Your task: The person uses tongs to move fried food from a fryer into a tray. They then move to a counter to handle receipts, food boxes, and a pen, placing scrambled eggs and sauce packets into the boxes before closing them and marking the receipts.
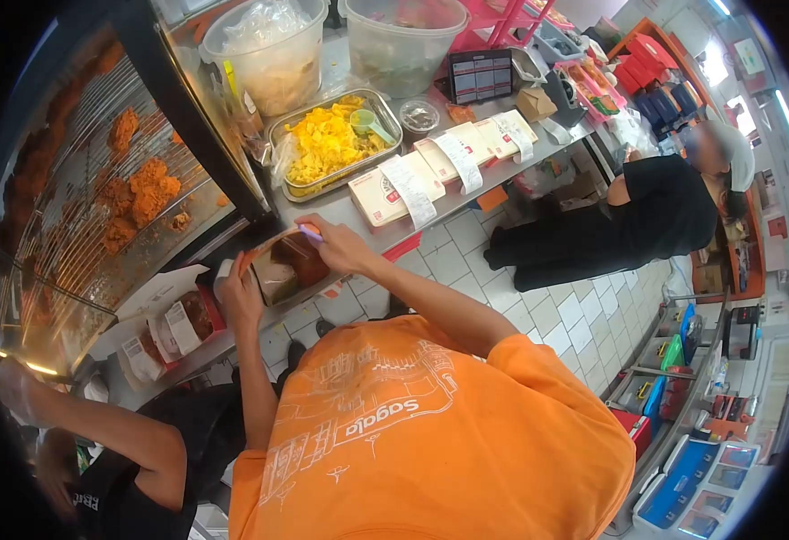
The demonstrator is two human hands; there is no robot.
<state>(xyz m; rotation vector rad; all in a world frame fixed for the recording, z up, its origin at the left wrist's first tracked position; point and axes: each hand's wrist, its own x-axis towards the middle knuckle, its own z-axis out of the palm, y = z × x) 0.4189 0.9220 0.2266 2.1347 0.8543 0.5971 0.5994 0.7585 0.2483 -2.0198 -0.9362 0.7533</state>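
An open food box [273, 281] with white rice and a reddish-brown food in it sits at the counter's edge in front of me. My left hand [239, 295] has its fingers closed on the box's left side. Over at the far right corner, my right hand [342, 247] grips a small purple stick-like item [310, 233], whose kind I cannot make out. Left of the box stand open cartons [201, 317] with packed food. Beyond it lies a metal tray [297, 191] of yellow food, with a pale green scoop [378, 128] in it.
Closed boxes with paper slips [394, 193] line the counter's right side. Clear tubs [273, 72] and a tablet [480, 76] stand behind. Fried chicken [147, 191] lies in a glass-fronted cabinet at left. A co-worker's arm [111, 418] is at lower left; another person [655, 202] stands at right.
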